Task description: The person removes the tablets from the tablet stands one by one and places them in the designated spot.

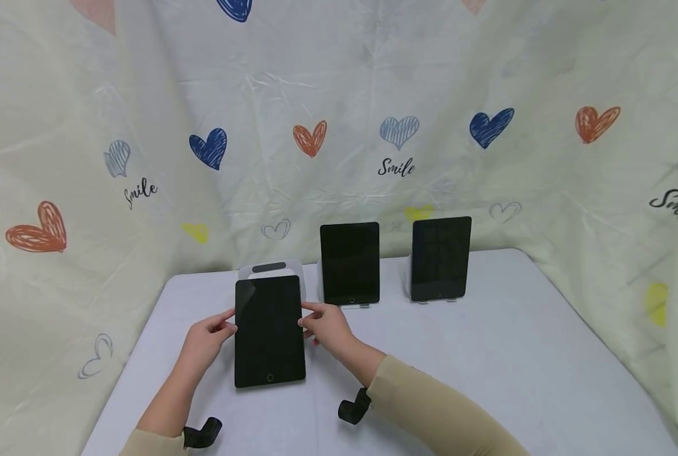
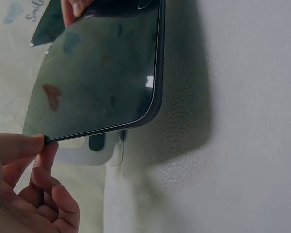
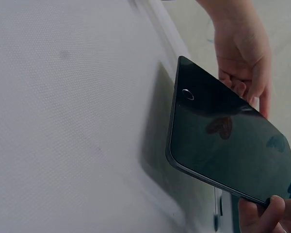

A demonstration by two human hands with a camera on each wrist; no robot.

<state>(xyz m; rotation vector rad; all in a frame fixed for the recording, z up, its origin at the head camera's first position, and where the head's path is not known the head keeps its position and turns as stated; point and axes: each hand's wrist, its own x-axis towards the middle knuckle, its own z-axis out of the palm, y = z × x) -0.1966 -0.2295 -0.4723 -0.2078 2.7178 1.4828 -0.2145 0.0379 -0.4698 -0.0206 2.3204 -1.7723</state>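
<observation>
A black tablet [image 1: 269,330] is held above the grey table [image 1: 487,354], screen up, home button toward me. My left hand [image 1: 210,335] pinches its left edge [image 2: 63,137] and my right hand [image 1: 324,324] pinches its right edge [image 3: 262,204]. Just behind it stands a white tablet stand [image 1: 270,270] with nothing on it, its base showing under the tablet [image 2: 99,145]. The tablet [image 3: 223,141] hovers clear of the tabletop and casts a shadow on it.
Two more black tablets stand upright on stands at the back, one in the middle [image 1: 350,263] and one to the right [image 1: 441,258]. A heart-print cloth backdrop [image 1: 396,126] wraps round the table on three sides. Black wrist straps [image 1: 353,406] sit on both arms.
</observation>
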